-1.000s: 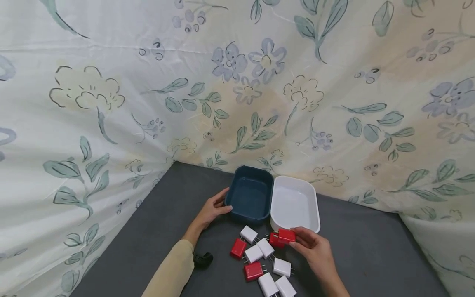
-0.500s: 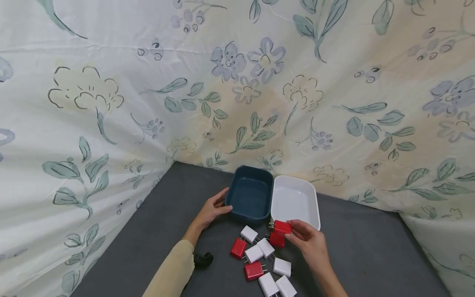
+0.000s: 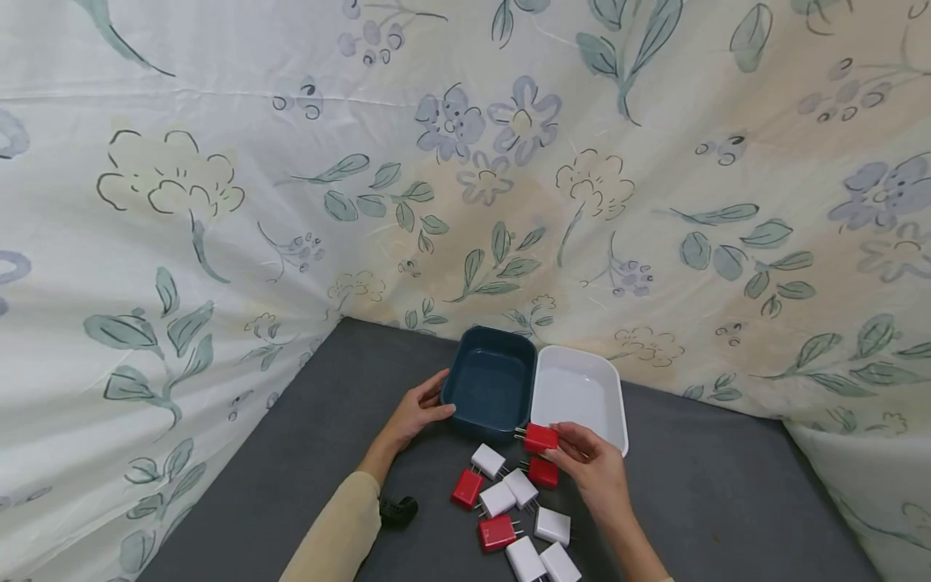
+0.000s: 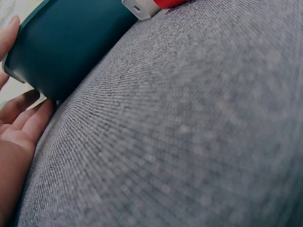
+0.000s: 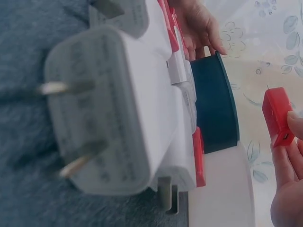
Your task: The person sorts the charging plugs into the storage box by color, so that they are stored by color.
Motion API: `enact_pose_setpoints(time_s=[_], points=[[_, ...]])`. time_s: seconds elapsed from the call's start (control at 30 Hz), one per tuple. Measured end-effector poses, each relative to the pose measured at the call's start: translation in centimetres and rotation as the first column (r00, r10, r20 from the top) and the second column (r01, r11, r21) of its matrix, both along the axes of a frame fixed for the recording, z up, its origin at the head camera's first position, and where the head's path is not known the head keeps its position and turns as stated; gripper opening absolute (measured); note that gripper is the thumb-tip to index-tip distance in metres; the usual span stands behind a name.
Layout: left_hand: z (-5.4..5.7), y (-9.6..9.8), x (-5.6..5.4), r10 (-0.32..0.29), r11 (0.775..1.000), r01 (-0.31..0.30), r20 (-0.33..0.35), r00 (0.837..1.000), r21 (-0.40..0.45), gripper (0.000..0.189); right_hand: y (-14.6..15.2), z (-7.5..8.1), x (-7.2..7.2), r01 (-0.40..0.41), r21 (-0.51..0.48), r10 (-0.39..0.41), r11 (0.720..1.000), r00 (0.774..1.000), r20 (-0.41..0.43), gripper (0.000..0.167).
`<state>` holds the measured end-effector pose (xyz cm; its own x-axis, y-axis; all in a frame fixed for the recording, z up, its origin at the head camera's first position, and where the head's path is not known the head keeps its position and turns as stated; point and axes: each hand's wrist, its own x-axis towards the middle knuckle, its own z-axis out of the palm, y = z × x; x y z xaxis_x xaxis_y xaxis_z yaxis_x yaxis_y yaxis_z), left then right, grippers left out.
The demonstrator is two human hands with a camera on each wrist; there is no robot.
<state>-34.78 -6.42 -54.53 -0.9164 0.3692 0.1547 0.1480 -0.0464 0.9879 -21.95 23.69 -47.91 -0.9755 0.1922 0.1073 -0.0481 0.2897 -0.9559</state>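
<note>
My right hand (image 3: pixel 598 473) pinches a red USB wall charger (image 3: pixel 541 438) between thumb and fingers. The charger is held up over the front edges of the two containers, prongs facing left; the right wrist view shows its port (image 5: pixel 286 136). My left hand (image 3: pixel 414 415) holds the left side of the dark blue container (image 3: pixel 493 380), thumb at the rim and fingers against the outer wall (image 4: pixel 71 47). A white container (image 3: pixel 582 392) stands against its right side. Below them lie more red chargers (image 3: pixel 498 533) and several white chargers (image 3: pixel 553 524) on the dark cloth.
A black curved object (image 3: pixel 398 511) lies beside the left forearm. Another red charger (image 3: pixel 543 473) lies just under the raised one. Floral fabric (image 3: pixel 465 202) hangs behind and on both sides of the grey-covered table (image 3: pixel 713 485).
My right hand has lifted the red charger and moved it left and away from me, from the white container's front edge toward the blue container. The left hand has stayed in place.
</note>
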Motion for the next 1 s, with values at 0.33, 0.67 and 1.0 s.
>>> enact_pose_setpoints(time_s=[0.33, 0.67, 1.0], points=[[0.1, 0.0, 0.1, -0.001, 1.000, 0.001, 0.007, 1.000, -0.002, 0.074, -1.0, 0.1, -0.9, -0.017, -0.074, 0.014, 0.997, 0.999, -0.040, 0.045], [0.6, 0.0, 0.4, -0.003, 1.000, 0.003, 0.020, 1.000, 0.006, 0.073, -1.8, 0.0, -1.5, -0.037, -0.046, 0.035, 0.998, 0.999, -0.034, 0.042], [2.5, -0.3, 1.2, -0.035, 0.999, 0.034, 0.055, 0.998, 0.016, 0.075, -2.5, 0.1, -2.1, -0.036, -0.056, 0.033, 0.998, 0.998, -0.050, 0.041]])
